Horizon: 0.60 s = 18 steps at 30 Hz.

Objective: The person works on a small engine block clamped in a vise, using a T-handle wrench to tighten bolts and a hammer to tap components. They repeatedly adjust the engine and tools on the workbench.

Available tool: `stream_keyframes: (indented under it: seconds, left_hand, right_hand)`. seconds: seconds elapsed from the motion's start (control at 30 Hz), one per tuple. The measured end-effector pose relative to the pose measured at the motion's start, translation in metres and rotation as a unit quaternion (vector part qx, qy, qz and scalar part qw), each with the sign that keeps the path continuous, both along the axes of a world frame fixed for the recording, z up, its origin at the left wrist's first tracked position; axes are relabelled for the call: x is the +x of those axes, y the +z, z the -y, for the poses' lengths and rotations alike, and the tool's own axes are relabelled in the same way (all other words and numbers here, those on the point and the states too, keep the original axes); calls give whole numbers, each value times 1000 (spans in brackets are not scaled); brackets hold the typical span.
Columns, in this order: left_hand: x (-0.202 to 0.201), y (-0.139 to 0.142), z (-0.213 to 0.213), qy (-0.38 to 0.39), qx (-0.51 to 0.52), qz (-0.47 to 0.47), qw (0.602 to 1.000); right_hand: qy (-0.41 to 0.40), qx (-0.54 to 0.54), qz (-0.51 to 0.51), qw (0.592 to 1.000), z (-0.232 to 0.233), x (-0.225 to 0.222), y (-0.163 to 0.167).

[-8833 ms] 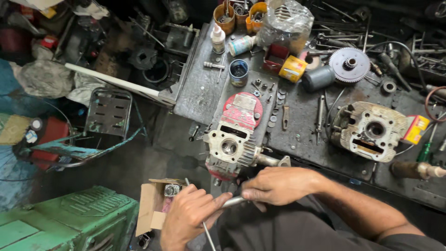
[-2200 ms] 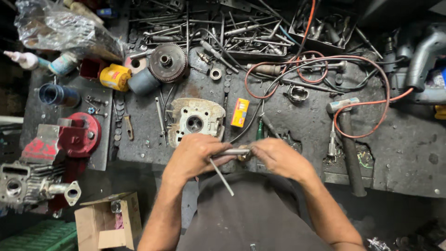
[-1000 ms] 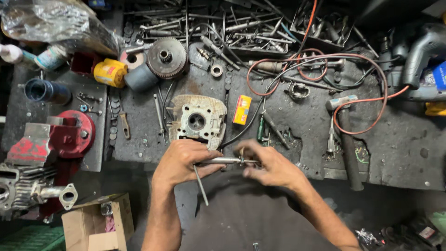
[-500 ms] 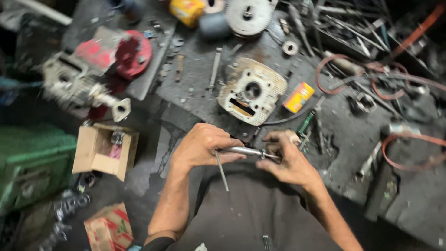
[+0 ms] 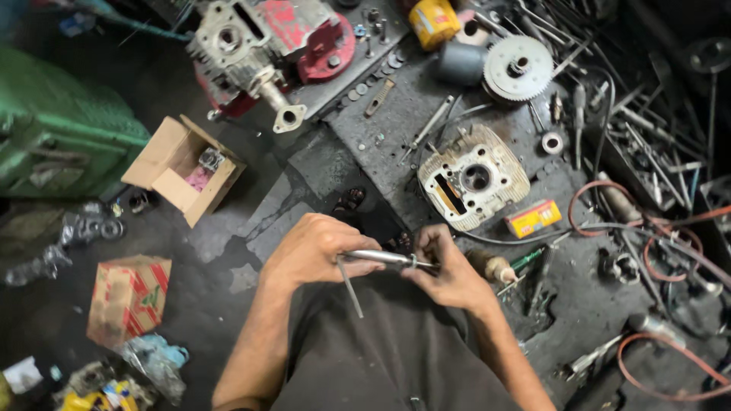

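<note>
My left hand (image 5: pixel 316 247) grips the handle end of a slim silver metal tool (image 5: pixel 378 258), with a thin rod hanging down from it. My right hand (image 5: pixel 448 266) pinches the tool's other end near a small fitting. Both hands are held close over my lap, just in front of a greasy dark workbench (image 5: pixel 426 137). A pale metal cylinder head (image 5: pixel 474 180) lies on the bench right behind my right hand.
A red and grey engine (image 5: pixel 263 42) sits at the bench's far left. A toothed gear (image 5: pixel 518 68), yellow can (image 5: pixel 433 21), small yellow box (image 5: pixel 534 218), screwdriver (image 5: pixel 506 268), red cable (image 5: pixel 655 243) and several loose tools crowd the bench. Cardboard boxes (image 5: pixel 183 167) lie on the floor.
The view has swung left and down, so the bench slid to the upper right. Both hands stay on the silver tool in much the same grip.
</note>
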<state>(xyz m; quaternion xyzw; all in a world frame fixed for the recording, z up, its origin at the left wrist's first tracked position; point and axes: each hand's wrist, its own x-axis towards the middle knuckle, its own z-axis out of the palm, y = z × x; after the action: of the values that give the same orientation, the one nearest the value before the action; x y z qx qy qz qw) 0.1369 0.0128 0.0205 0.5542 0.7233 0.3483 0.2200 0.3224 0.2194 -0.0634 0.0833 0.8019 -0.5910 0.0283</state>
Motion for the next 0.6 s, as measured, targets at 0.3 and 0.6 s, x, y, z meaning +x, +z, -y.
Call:
stream_keyframes:
  seconds: [0.3, 0.6]
  left_hand:
    - [9, 3, 38, 88, -5, -13, 996]
    - [-3, 5, 54, 107, -12, 23, 994]
  right_hand:
    - [55, -46, 40, 997, 15, -30, -15]
    - [111, -111, -41, 987, 21, -30, -70]
